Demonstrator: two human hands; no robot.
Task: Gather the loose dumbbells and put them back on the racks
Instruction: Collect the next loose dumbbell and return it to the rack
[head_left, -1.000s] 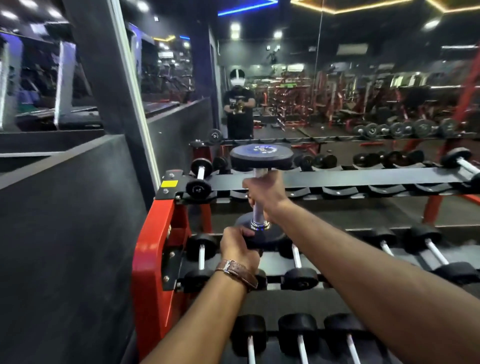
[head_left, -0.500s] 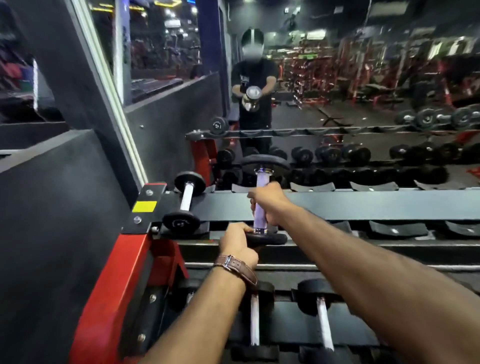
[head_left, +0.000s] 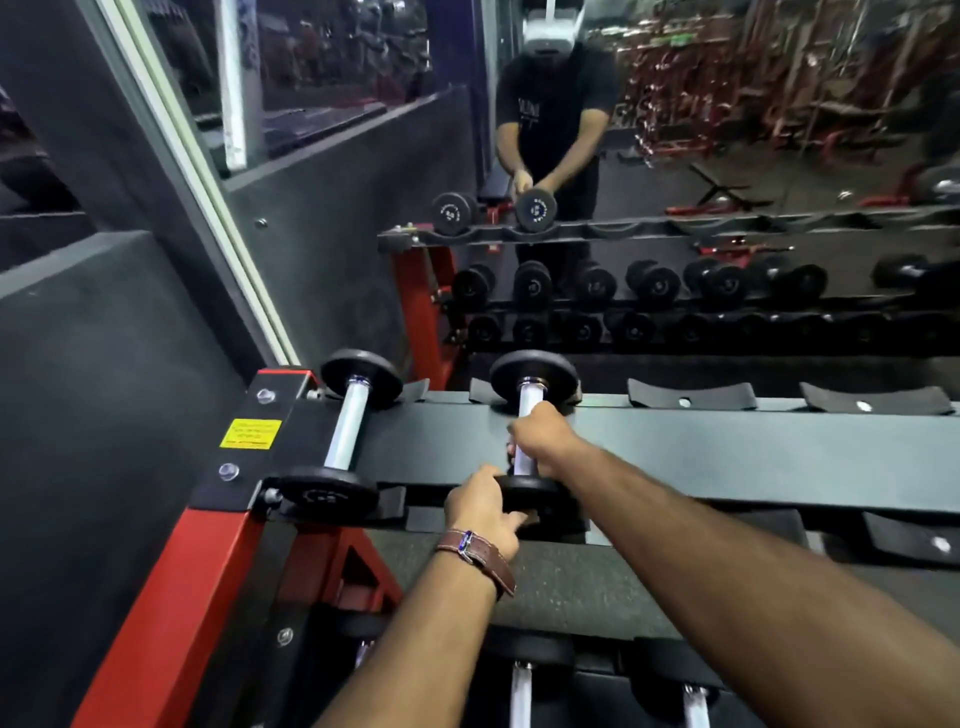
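Observation:
A small black dumbbell (head_left: 534, 371) with a chrome handle lies across the top shelf of the red and black rack (head_left: 727, 447), in the second cradle from the left. My right hand (head_left: 543, 441) is wrapped around its handle. My left hand (head_left: 485, 506), with a brown watch strap on the wrist, grips its near plate from the left. Another dumbbell of the same kind (head_left: 348, 431) rests in the first cradle, just left of it.
Bare rubber cradles (head_left: 691, 401) run along the top shelf to the right. Lower shelves hold more dumbbells (head_left: 522, 691). A mirror wall behind the rack reflects me and the rack. A grey padded wall (head_left: 93, 415) stands close on the left.
The dumbbell has come down from held upright above the rack to lying flat in the second cradle of the top shelf. Both hands stayed on it, and my view has tilted downward.

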